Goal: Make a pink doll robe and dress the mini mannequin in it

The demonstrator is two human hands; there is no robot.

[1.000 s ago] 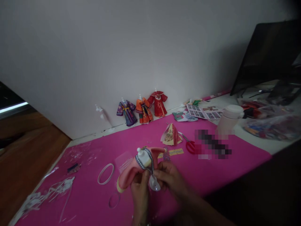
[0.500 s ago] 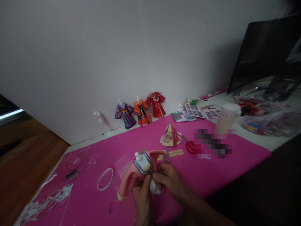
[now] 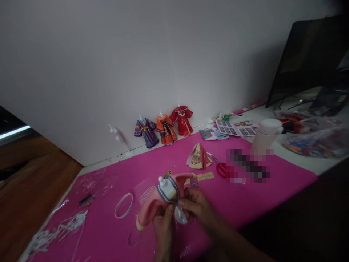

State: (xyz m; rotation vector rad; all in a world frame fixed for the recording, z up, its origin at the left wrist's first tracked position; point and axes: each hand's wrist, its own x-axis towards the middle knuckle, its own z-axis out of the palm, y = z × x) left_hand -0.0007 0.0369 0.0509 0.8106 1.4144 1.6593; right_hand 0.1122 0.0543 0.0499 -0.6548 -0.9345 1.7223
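Both my hands hold a small pink paper robe (image 3: 152, 203) fitted on a white doll-shaped stand, above the pink mat (image 3: 114, 174). My left hand (image 3: 163, 227) grips it from below, fingers closed on the garment's lower part. My right hand (image 3: 197, 211) pinches the robe's dark patterned collar edge near the white stand base (image 3: 180, 215). The stand's white neck (image 3: 165, 183) pokes out at the top.
Three finished paper robes, purple (image 3: 145, 131), orange (image 3: 165, 129) and red (image 3: 182, 120), lean on the wall. A folded paper piece (image 3: 198, 157), red scissors (image 3: 219, 167), a tape ring (image 3: 123, 205), plastic scraps (image 3: 54, 229), an instruction sheet (image 3: 236, 128), a white jar (image 3: 265, 136) and bags (image 3: 313, 142) lie around.
My hands and the pink robe stay in nearly the same place; the fingers shift slightly on the collar. The view wobbles a little.
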